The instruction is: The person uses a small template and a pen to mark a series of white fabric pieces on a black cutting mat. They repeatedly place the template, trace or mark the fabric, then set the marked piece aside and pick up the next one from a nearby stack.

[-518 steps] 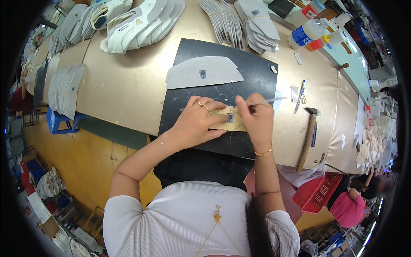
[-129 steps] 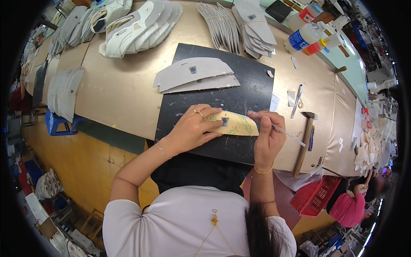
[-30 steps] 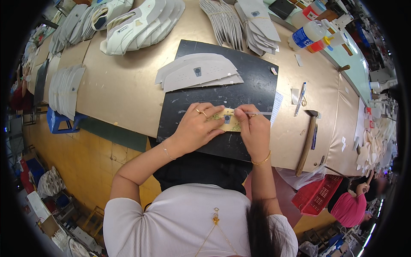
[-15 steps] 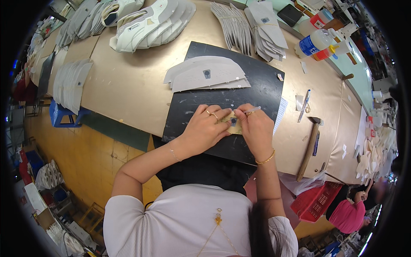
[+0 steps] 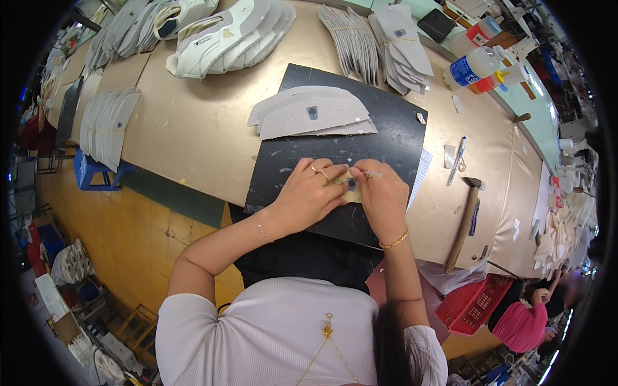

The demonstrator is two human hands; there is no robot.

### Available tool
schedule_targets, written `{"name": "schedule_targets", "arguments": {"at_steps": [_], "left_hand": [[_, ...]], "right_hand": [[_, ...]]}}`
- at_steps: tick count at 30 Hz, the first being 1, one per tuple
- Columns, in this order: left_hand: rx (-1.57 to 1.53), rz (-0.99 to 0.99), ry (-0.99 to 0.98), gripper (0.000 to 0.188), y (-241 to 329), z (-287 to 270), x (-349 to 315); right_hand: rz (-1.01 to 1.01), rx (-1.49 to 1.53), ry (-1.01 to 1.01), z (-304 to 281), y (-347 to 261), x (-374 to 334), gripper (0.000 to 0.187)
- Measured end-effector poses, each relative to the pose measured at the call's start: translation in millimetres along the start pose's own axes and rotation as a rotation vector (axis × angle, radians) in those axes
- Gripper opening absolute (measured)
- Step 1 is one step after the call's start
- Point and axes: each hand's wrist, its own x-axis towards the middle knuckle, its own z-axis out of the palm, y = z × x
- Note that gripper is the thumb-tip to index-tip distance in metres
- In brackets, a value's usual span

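A small pale yellow piece with a dark grey patch lies on the black board, partly covered by my fingers. My left hand is closed at its left side, fingertips pressed on it. My right hand is pinched at its upper right edge, next to my left fingertips. A thin whitish strip sticks out between my right fingers; its other end is hidden. Beyond my hands, on the board's far part, lie a few overlapping light grey curved shoe panels, the top one bearing a similar dark patch.
On the right lie a hammer, a pen and a dark blue pen. Shoe uppers and bundled grey panels stand at the back, with bottles at the far right. A red basket sits below the table's right edge.
My right hand has shifted slightly left, and the whitish strip between its fingers has changed its angle. My left hand stays almost still on the yellow piece.
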Motion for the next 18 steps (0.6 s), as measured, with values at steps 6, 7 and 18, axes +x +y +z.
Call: {"name": "schedule_targets", "arguments": {"at_steps": [6,7,18], "left_hand": [[-0.087,-0.006,-0.012,0.03,-10,-2,1],[-0.136,-0.034,-0.037,0.031,-12,-4,2],[-0.228,-0.223,0.248,0.039,-48,-47,23]], "right_hand": [[0.278,0.241,-0.002,-11,1,-2,0.014],[0.367,0.34,0.056,-11,3,-6,0.017],[0.294,0.695,0.537,-34,15,-25,0.027]]}}
